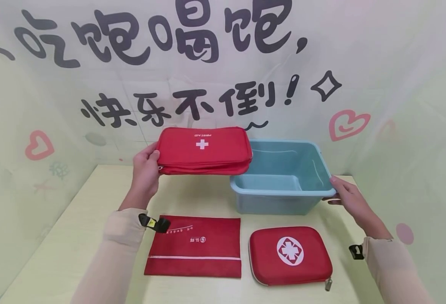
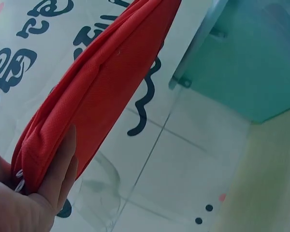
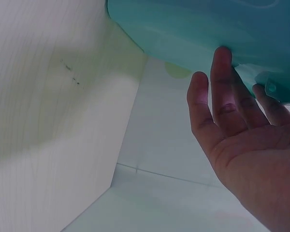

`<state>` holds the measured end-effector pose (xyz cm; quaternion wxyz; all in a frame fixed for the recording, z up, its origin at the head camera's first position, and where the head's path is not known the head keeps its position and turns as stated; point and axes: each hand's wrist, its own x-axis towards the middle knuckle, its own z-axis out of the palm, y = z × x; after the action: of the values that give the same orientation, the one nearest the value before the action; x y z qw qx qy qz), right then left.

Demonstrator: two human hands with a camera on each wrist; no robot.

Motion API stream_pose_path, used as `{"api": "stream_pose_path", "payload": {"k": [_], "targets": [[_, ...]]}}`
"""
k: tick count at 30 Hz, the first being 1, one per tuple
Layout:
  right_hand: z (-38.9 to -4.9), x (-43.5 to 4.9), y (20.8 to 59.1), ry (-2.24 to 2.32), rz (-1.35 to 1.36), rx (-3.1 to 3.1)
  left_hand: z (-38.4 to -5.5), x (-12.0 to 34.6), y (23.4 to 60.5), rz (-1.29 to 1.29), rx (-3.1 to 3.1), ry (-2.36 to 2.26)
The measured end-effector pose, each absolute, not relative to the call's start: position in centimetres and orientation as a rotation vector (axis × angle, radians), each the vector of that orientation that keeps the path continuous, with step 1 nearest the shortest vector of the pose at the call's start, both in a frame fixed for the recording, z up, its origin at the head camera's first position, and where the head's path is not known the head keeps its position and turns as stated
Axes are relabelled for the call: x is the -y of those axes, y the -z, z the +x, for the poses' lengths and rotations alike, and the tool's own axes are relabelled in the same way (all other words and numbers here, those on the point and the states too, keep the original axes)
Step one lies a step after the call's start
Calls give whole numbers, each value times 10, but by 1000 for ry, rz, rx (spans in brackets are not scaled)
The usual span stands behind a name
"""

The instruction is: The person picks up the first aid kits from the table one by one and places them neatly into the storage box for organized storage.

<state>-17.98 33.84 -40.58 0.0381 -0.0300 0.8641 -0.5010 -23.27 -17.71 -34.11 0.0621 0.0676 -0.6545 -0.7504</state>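
While the left hand (image 1: 146, 166) pinches the first-aid pouch (image 1: 204, 155), the right hand (image 1: 350, 198), loosely bent, grips the blue bin (image 1: 276, 203).

The left forearm (image 1: 108, 257) points toward one o'clock, the left hand (image 1: 145, 171) gripping between thumb (image 1: 154, 156) and fingers (image 2: 64, 162); the right forearm (image 1: 391, 264) points toward eleven o'clock, the right hand (image 1: 349, 196) gripping, thumb above fingers.
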Motion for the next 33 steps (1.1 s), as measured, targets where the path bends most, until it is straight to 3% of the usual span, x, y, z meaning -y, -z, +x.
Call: {"api": "stream_pose_path", "payload": {"k": [33], "targets": [[-179, -337, 407, 1528, -85, -2652, -234, 60, 336, 74, 2021, 2377]]}}
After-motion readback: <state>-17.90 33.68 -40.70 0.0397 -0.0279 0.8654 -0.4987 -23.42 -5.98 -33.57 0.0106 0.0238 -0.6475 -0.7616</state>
